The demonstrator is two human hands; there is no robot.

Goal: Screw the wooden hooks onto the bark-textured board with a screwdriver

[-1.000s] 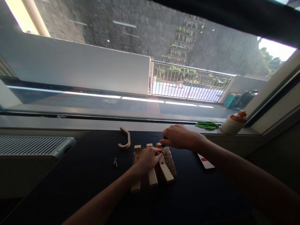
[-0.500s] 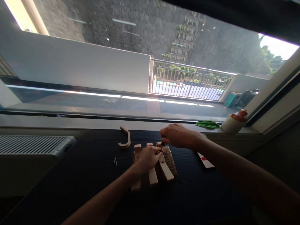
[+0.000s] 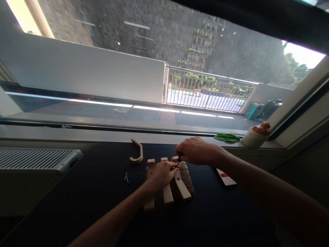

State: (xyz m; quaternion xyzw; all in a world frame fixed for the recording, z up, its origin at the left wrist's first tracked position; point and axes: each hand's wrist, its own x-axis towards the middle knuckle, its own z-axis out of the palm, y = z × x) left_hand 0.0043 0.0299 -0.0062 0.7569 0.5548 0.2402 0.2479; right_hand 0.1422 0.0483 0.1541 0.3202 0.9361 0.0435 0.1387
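A wooden piece with three pale hook-shaped arms [image 3: 168, 193] lies on the black table [image 3: 89, 192]. My left hand [image 3: 161, 173] is closed over its middle and presses it down. My right hand [image 3: 196, 151] is closed round a small dark tool [image 3: 179, 158], whose tip meets the top of the rightmost arm. A separate curved wooden hook [image 3: 137, 151] lies loose to the left, near the table's far edge. Two small screws [image 3: 126, 177] rest on the table left of my left hand.
A white card with a red mark [image 3: 226, 177] lies right of the wooden piece. On the window sill stand a green cloth [image 3: 227, 137] and a white jar with an orange top [image 3: 255, 135]. A radiator [image 3: 36, 159] sits at the left.
Both hands stay in place on the wooden piece. My right hand has shifted only slightly at the tool.
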